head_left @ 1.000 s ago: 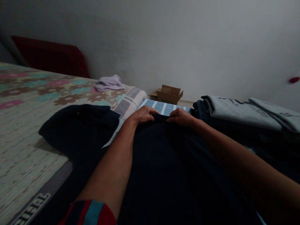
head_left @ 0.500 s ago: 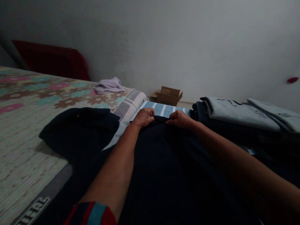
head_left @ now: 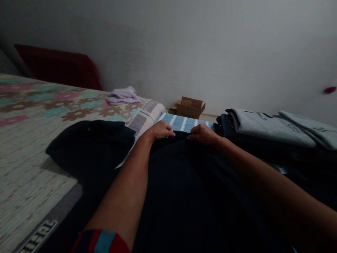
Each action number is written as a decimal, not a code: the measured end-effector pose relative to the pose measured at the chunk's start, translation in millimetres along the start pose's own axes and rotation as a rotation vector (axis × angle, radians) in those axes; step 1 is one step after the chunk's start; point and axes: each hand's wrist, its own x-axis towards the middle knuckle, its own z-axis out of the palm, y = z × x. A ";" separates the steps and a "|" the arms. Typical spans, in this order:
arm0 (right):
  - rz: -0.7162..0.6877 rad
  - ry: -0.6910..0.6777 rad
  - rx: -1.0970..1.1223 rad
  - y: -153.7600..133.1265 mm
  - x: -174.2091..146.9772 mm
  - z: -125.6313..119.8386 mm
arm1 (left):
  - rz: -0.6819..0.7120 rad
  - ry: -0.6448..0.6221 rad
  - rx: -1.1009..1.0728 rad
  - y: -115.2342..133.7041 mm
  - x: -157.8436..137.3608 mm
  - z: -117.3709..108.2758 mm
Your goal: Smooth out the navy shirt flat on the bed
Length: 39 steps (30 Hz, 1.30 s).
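Observation:
A dark navy garment [head_left: 173, 186] stretches across the front, one part of it lying bunched on the bed at the left. Its far edge is pinched by both hands. My left hand [head_left: 161, 130] is closed on that edge, knuckles up. A short span of fabric separates it from my right hand [head_left: 202, 134], whose fingers also grip the edge. Just beyond the hands lies a blue and white striped cloth [head_left: 181, 122]. The garment is too dark for its exact kind to show.
At the right, folded grey clothes [head_left: 265, 124] rest on darker ones. The bed's flowered cover [head_left: 23, 140] fills the left, with a crumpled lilac cloth [head_left: 123, 96] on it. An open cardboard box [head_left: 189, 108] stands by the wall, and a dark red object [head_left: 58, 66] leans behind the bed.
My left hand has shifted slightly left along the garment's edge, and its raised fingers have folded down. My right hand stays nearly where it was, still gripping.

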 end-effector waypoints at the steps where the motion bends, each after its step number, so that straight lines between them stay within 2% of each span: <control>1: -0.003 0.004 -0.001 0.2 -0.3 0.0 | 0.018 0.049 0.028 0.5 0.3 -0.1; 3: -0.009 0.013 -0.003 0.9 -0.2 0.6 | 0.058 0.118 0.052 2.5 1.0 0.1; 6: -0.029 0.024 -0.015 2.8 1.0 2.1 | 0.130 0.131 -0.008 10.3 3.5 1.6; 8: -0.043 0.029 -0.025 3.8 1.9 2.8 | 0.199 0.074 -0.034 18.8 6.2 4.2; 10: -0.042 0.045 -0.039 4.2 2.3 3.0 | 0.254 -0.055 -0.016 27.6 8.8 7.9; 12: -0.041 0.064 -0.061 4.1 2.3 2.7 | 0.242 -0.168 0.045 34.1 10.4 11.7; 13: -0.043 0.071 -0.074 3.9 2.2 2.4 | 0.217 -0.186 0.080 36.0 10.8 13.2; 19: -0.054 0.045 -0.104 4.7 1.7 -1.9 | 0.135 -0.065 0.135 34.7 11.4 15.1; 22: -0.030 -0.082 -0.068 8.3 0.1 -8.0 | 0.126 -0.044 0.120 33.3 11.4 14.6; 25: 0.036 -0.246 0.066 13.5 -2.3 -16.8 | 0.121 -0.008 0.132 33.2 11.2 14.6; 29: 0.079 -0.372 0.190 19.8 -6.6 -29.5 | 0.127 0.011 0.143 32.3 12.4 15.4; 32: 0.093 -0.391 0.243 25.0 -11.0 -36.1 | 0.107 0.022 0.142 31.3 14.2 16.3; 39: 0.168 -0.332 0.284 38.1 -15.1 -35.1 | 0.068 0.018 0.213 32.2 15.9 17.6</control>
